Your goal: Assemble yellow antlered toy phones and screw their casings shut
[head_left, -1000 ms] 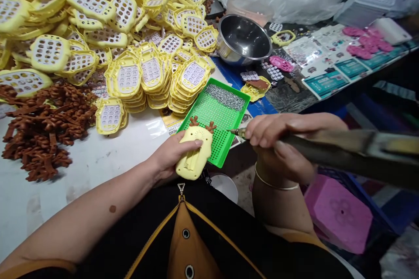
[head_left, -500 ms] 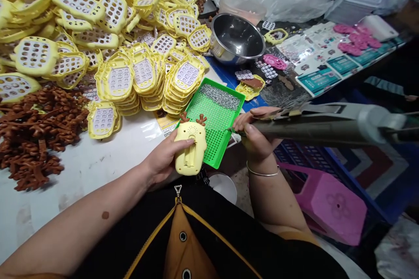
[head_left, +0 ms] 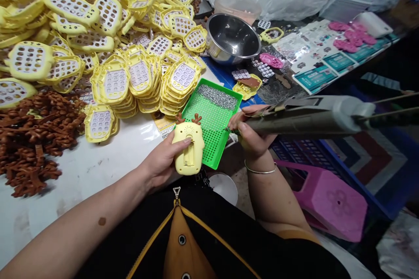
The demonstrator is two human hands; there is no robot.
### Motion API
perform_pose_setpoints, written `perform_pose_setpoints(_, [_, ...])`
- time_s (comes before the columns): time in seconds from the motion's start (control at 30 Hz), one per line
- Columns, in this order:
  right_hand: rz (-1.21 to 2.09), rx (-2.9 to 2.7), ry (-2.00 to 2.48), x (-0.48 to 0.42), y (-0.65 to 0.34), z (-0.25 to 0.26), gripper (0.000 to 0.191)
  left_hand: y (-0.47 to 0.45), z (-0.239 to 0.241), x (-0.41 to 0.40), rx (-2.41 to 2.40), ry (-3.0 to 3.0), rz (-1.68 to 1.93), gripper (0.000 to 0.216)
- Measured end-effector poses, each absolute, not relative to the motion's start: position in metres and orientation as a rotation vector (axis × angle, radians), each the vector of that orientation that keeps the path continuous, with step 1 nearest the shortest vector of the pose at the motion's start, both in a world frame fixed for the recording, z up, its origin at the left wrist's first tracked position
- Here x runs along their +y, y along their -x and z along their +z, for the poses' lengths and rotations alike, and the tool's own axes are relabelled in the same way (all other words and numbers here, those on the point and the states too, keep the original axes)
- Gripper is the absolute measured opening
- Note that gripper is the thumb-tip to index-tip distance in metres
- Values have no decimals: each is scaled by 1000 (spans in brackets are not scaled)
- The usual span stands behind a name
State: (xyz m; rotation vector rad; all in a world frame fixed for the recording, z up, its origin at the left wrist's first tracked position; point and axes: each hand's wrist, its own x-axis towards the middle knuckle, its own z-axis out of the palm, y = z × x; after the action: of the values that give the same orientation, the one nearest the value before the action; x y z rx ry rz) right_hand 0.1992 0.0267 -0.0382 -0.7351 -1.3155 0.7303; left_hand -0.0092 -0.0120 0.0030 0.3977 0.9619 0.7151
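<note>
My left hand (head_left: 161, 157) grips a yellow toy phone (head_left: 189, 150) by its left side, thumb lying across its back. The toy's back faces up, with an uncovered battery compartment and brown antlers (head_left: 196, 118) at its top. In my right hand (head_left: 250, 133) is a grey electric screwdriver (head_left: 301, 117), held level with its tip pointing left over the green tray (head_left: 214, 163), apart from the toy. Small silver screws (head_left: 218, 96) lie heaped at the tray's far end. The tray's near left part is hidden behind the toy.
Stacked yellow front shells (head_left: 113, 85) stand behind the tray, with a large pile of shells (head_left: 73, 6) beyond. Brown antler pieces (head_left: 34, 144) are heaped at left. A steel bowl (head_left: 233, 39) sits behind the tray; a pink stool (head_left: 337, 200) is at lower right.
The whole view has shifted slightly. Both hands keep their holds, and the toy phone and screwdriver stay in nearly the same places relative to the tray.
</note>
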Motion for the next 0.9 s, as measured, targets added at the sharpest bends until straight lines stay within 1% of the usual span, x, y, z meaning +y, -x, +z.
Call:
perform_pose_setpoints(0.1, [726,-1293,675,20,-195,-22,22,6,5,-12,963,-362,763,43])
perform_pose_setpoints(0.2, [786,-1257,562,-2,-187,6,18,2,7,-12,980,-328,806,42])
perform_pose_setpoints(0.3, [935,-1262,481,-30,-178,32,26,-1,8,-14,994,-317,835,41])
perform_pose_setpoints(0.37, [1022,-1263,472,-44,-174,40,26,-2,8,-16,1005,-312,850,41])
perform_pose_setpoints(0.6, [1079,-1348,340,-50,-166,32,34,-3,7,-20,973,-362,891,39])
perform_pose_setpoints(0.8, [1078,-1320,316,-50,-161,33,31,-5,9,-20,1012,-354,890,38])
perform_pose_setpoints(0.9, [1052,-1310,325,-51,-160,33,33,-5,10,-20,1006,-345,875,37])
